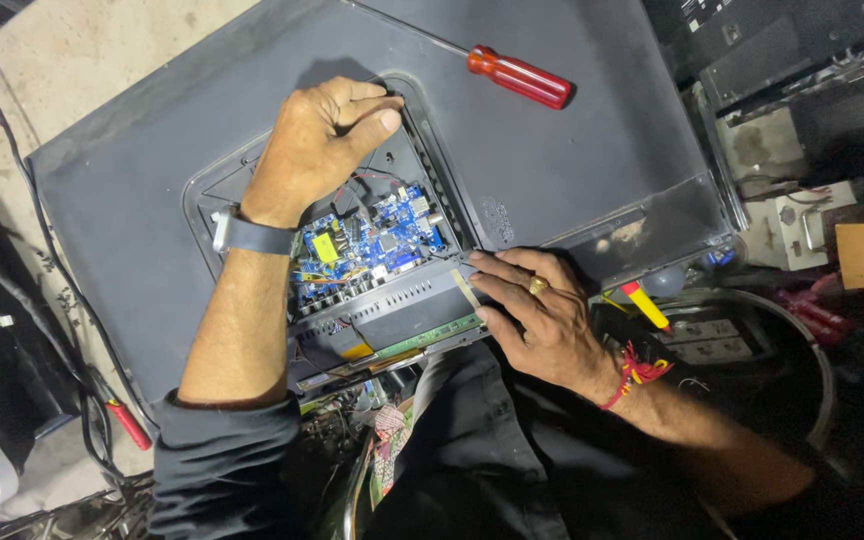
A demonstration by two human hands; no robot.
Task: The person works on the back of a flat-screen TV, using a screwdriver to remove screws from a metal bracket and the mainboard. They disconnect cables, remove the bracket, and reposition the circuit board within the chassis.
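Left hand [327,135], fingers curled, grips the rim of an opening in a dark back panel [572,170] at frame centre; right hand [537,310] presses flat, fingers spread, beside the exposed blue board [377,245]. Red screwdriver [517,76] lies upper right.

Left hand [317,150] curled loosely, right hand [537,315] flat, fingers spread, forearms angled inward
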